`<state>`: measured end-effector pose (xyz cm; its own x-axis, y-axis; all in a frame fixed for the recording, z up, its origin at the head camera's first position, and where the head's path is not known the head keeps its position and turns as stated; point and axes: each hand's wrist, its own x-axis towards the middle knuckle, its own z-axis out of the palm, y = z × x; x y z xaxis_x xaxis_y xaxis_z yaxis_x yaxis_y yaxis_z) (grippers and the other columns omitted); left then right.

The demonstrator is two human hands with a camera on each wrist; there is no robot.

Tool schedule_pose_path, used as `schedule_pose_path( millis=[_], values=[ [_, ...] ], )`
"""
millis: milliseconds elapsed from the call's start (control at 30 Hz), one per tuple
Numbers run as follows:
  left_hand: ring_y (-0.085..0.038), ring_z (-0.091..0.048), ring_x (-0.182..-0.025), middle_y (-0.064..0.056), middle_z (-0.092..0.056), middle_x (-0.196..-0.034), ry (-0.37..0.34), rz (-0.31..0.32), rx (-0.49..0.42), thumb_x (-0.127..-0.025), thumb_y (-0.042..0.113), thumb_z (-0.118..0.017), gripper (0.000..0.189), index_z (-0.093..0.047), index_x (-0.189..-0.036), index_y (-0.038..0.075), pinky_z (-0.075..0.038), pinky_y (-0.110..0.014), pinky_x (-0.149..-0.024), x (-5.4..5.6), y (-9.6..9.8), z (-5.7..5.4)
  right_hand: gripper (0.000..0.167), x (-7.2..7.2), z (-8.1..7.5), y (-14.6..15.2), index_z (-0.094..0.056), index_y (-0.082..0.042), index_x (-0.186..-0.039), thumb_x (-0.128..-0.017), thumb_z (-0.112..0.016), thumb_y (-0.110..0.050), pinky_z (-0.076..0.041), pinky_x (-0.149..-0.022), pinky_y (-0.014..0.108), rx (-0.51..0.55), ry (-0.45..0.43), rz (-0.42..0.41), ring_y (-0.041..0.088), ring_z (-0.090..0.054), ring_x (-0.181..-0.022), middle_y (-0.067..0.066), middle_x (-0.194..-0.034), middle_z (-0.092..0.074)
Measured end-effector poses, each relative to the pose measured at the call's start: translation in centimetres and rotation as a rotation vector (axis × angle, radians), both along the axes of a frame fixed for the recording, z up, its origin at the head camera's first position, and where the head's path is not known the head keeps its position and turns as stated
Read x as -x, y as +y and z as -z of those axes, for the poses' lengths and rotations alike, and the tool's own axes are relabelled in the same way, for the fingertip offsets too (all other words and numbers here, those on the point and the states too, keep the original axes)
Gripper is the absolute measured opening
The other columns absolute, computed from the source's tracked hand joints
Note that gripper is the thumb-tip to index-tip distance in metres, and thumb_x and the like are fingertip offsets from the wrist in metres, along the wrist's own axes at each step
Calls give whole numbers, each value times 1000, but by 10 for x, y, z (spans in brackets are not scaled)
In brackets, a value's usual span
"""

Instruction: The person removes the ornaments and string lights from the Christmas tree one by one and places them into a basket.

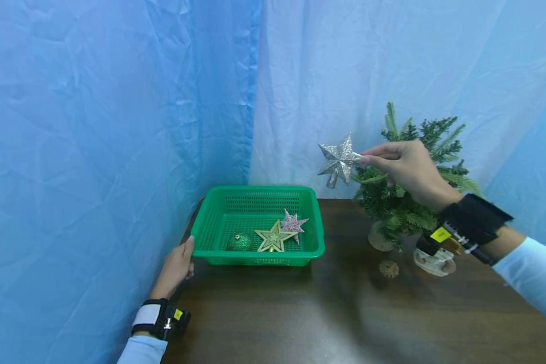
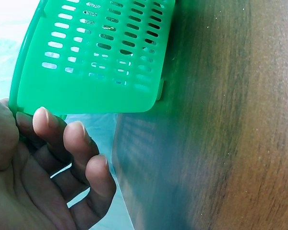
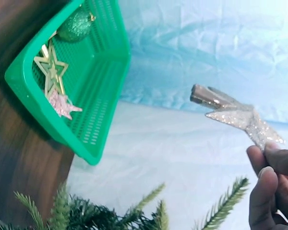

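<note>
My right hand (image 1: 409,169) pinches one point of a silver glittery star tree topper (image 1: 340,157), held up in the air in front of the small green Christmas tree (image 1: 393,215). In the right wrist view the topper (image 3: 259,127) appears edge-on, its hollow socket pointing away from the fingers. At its near left corner, the green plastic basket (image 1: 201,253) has its rim between the thumb and index finger of my left hand (image 1: 175,268); the other fingers curl loosely outside. Inside the basket lie a green glitter bauble (image 1: 239,242), a gold star (image 1: 273,236) and a pink glitter star (image 1: 293,224).
The tree stands in a pale pot (image 1: 380,237) on the dark wooden table (image 1: 273,313). A small round brown cone-like piece (image 1: 389,269) and a whitish object (image 1: 433,263), partly covered by the right wrist gear, are beside it. Blue cloth (image 1: 95,151) hangs left and behind.
</note>
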<state>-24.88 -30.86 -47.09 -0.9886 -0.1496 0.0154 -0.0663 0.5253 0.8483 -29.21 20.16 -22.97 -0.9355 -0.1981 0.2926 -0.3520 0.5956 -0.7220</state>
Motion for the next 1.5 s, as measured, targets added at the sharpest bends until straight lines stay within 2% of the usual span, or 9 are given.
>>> schedule_pose_path(
  millis=[133, 267, 367, 600, 900, 1333, 1500],
  values=[
    [-21, -55, -54, -5, -50, -58, 5, 9, 13, -112, 52, -27, 62, -47, -87, -1, -50, -35, -55, -1, 0, -1, 34, -1, 6, -4, -74, -14, -123, -100, -68, -40, -49, -58, 34, -2, 12, -9, 30, -57, -60, 7, -100, -69],
    [-21, -55, -54, -5, -51, -59, 3, 10, 18, -112, 52, -27, 62, -48, -88, -1, -49, -35, -55, -1, 1, -2, 35, -4, 16, -11, -74, -18, -123, -100, -67, -43, -50, -63, 36, -13, 5, -29, 35, -57, -66, 7, -103, -70],
    [-21, -55, -54, -5, -50, -59, 1, 11, 12, -111, 53, -28, 62, -47, -88, -1, -50, -35, -56, 0, 2, -1, 35, -7, 23, -15, -73, -20, -124, -100, -66, -44, -50, -66, 37, -29, -3, -36, 34, -58, -69, 9, -97, -68],
    [-21, -55, -56, -5, -50, -59, 2, 13, 4, -111, 55, -28, 62, -47, -88, 0, -50, -35, -57, 2, 2, 1, 32, -11, 24, -19, -73, -22, -123, -101, -65, -44, -50, -63, 34, -50, 48, -37, 27, -60, -65, 10, -90, -66],
    [-22, -55, -54, -5, -50, -59, 16, 10, 13, -112, 52, -27, 61, -47, -87, 0, -50, -35, -56, 0, 1, 0, 29, -13, 22, -20, -73, -20, -122, -101, -67, -39, -54, -63, 34, -14, 52, -40, 34, -64, -69, 8, -93, -72],
    [-21, -53, -54, -4, -50, -59, -26, -8, -11, -111, 55, -26, 60, -49, -89, 4, -48, -36, -56, 0, -1, 3, 31, -15, 39, -27, -71, -16, -126, -103, -64, -36, -54, -65, 36, -40, 51, -107, 26, -64, -66, 8, -90, -71],
    [-22, -54, -55, -5, -51, -60, -25, -7, -4, -110, 56, -26, 63, -50, -90, 2, -48, -36, -56, 0, 0, 2, 29, -14, 50, -34, -72, -16, -124, -102, -66, -34, -55, -65, 36, -29, 7, -130, 26, -65, -68, 8, -90, -72]
  ],
)
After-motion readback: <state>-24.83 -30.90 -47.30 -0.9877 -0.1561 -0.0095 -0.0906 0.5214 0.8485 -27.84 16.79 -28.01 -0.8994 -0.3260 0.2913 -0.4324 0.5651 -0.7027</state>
